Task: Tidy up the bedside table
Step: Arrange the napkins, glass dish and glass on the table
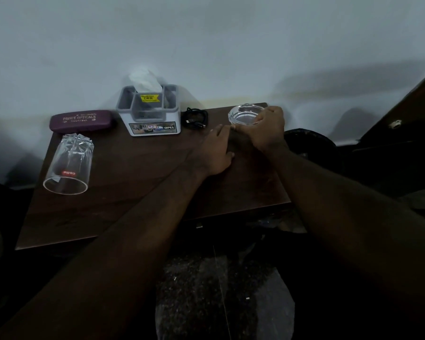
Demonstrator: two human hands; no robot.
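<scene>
One ashtray, upper right, is being gripped by the right hand; left hand is lying flat on the desk.

single head view, close above the bedside table, facing forward and down

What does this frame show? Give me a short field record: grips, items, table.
left grip: open hand resting on dark brown wooden table
right grip: fingers curled over rim of clear faceted glass ashtray, far right corner
clear glass tumbler: on its side, left edge, mouth towards camera
maroon hard spectacle case: closed, back left
grey-and-white plastic organiser: back centre, white tissue sticking up
black coiled cable: between organiser and ashtray
</scene>
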